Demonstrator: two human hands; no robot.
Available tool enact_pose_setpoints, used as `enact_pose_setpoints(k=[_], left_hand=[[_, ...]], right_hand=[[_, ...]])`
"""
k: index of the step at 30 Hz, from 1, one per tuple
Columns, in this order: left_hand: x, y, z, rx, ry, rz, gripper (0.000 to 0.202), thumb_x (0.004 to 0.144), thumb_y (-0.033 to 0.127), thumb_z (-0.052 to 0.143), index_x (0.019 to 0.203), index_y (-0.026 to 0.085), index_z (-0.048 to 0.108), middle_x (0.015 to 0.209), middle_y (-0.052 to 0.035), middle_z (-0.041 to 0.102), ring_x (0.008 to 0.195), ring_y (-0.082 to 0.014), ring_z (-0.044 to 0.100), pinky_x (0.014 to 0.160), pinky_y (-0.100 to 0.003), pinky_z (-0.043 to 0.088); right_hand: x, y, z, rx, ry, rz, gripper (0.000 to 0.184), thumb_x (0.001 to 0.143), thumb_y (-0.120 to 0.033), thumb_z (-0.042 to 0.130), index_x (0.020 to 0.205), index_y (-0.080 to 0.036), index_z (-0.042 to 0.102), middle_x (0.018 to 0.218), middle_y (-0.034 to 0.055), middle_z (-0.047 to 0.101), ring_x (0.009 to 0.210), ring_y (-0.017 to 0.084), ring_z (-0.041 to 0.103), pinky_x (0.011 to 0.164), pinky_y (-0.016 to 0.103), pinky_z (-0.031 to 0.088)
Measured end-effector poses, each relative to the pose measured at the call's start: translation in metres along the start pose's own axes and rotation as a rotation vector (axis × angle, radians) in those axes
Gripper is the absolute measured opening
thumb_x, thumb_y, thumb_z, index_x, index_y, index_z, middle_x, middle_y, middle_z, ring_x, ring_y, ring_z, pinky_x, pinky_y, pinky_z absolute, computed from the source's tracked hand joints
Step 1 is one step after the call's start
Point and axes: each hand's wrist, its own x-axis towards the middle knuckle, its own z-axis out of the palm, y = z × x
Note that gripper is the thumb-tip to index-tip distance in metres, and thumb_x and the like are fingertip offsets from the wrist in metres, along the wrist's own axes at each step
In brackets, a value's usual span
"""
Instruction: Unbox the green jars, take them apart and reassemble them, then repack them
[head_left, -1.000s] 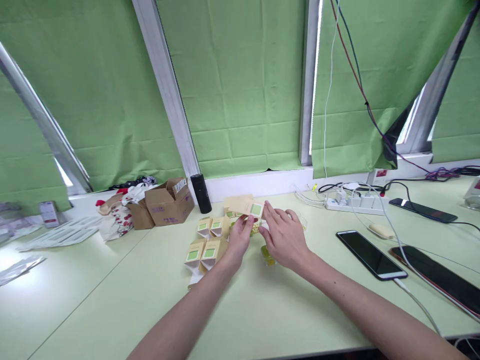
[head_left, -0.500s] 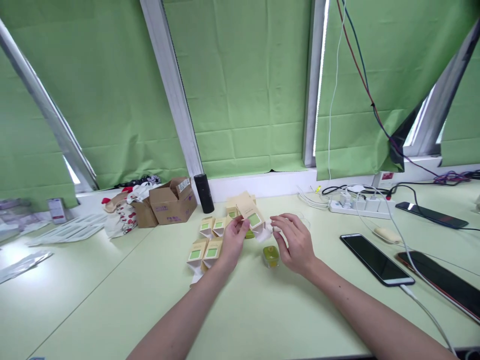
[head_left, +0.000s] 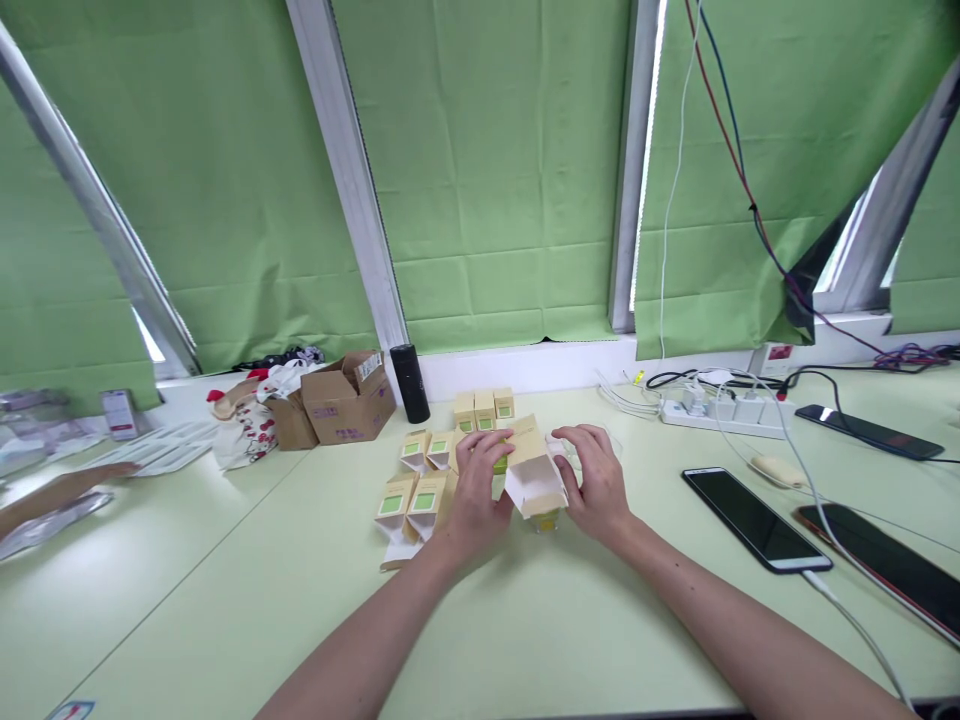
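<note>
A small tan paper box (head_left: 529, 450) is in my left hand (head_left: 480, 490), its white open end tilted toward me. My right hand (head_left: 596, 480) has thumb and curved fingers at the right edge of that open end. Below the box, a small clear jar with a yellow-green top (head_left: 546, 522) is mostly covered by it. Another green-topped jar (head_left: 500, 464) shows partly behind my left fingers. Several boxes with green windows stand left of my left hand, such as the open-flapped box (head_left: 394, 505). Several closed boxes (head_left: 484, 405) stand farther back.
On the right lie a phone (head_left: 754, 520) on a cable, more phones, and a power strip (head_left: 727, 415). At back left stand a black cylinder (head_left: 409, 385), a cardboard carton (head_left: 345, 405) and a cloth bag (head_left: 244, 430). Another person's arm (head_left: 64, 495) reaches in from the left.
The box has tipped so its open end faces me, and it now hangs over the jar. My left hand has shifted right and slightly down. Another person's arm has appeared at left.
</note>
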Motion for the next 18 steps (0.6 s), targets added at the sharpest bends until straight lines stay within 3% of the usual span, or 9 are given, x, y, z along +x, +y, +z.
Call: enact_pose_setpoints(k=[10, 14, 18], left_hand=[[-0.0038, 0.0038, 0.0005, 0.159, 0.080, 0.136, 0.051, 0.083, -0.005, 0.057, 0.120, 0.030, 0.056, 0.139, -0.0104, 0.052, 0.132, -0.0299, 0.047, 0.107, -0.056, 0.046], [-0.0044, 0.0035, 0.0006, 0.069, 0.051, 0.128, 0.049, 0.084, 0.004, 0.064, 0.124, 0.029, 0.054, 0.143, -0.0134, 0.047, 0.138, -0.0329, 0.046, 0.110, -0.060, 0.045], [-0.0028, 0.0065, -0.0012, -0.071, 0.009, 0.013, 0.053, 0.083, 0.016, 0.071, 0.130, 0.027, 0.051, 0.147, -0.0176, 0.046, 0.140, -0.0359, 0.047, 0.110, -0.061, 0.047]], right_hand=[[-0.0005, 0.0020, 0.0015, -0.014, -0.003, -0.018, 0.030, 0.100, -0.019, 0.050, 0.129, -0.022, 0.055, 0.115, 0.0114, 0.069, 0.110, 0.032, 0.055, 0.086, 0.048, 0.053], [-0.0015, 0.0028, 0.0027, -0.014, -0.001, -0.022, 0.031, 0.100, -0.019, 0.050, 0.130, -0.023, 0.056, 0.117, 0.0117, 0.069, 0.110, 0.032, 0.056, 0.086, 0.048, 0.053], [-0.0023, 0.0023, 0.0032, -0.012, -0.001, -0.028, 0.033, 0.100, -0.021, 0.049, 0.132, -0.023, 0.055, 0.119, 0.0124, 0.068, 0.112, 0.033, 0.056, 0.090, 0.051, 0.053]])
